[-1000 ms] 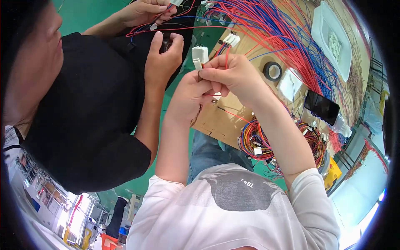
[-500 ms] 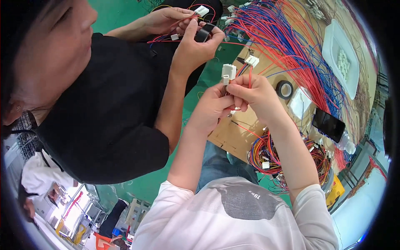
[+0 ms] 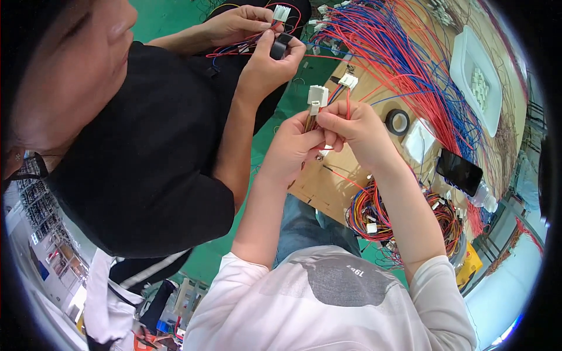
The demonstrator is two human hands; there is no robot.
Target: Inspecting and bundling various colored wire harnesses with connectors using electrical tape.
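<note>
Both my hands are together over the near edge of the wooden table. My left hand is closed round a bundle of wires just below a large white connector. A smaller white connector sits right in front of that one. My right hand pinches the wires of the same harness, its fingertips touching the left ones. Past my right fingers, another white connector stands out on red and blue wires. The wires between my fingers are partly hidden.
Left of me a co-worker's hands hold a wire harness and a black tape roll. On the table are loose red and blue wires, a tape roll, a phone, a bottle, coiled harnesses and a white tray.
My hands stay closed on the harness, and the connectors tilt slightly. The co-worker's hands shift a little. In the background at lower left, a person in white has moved nearer.
</note>
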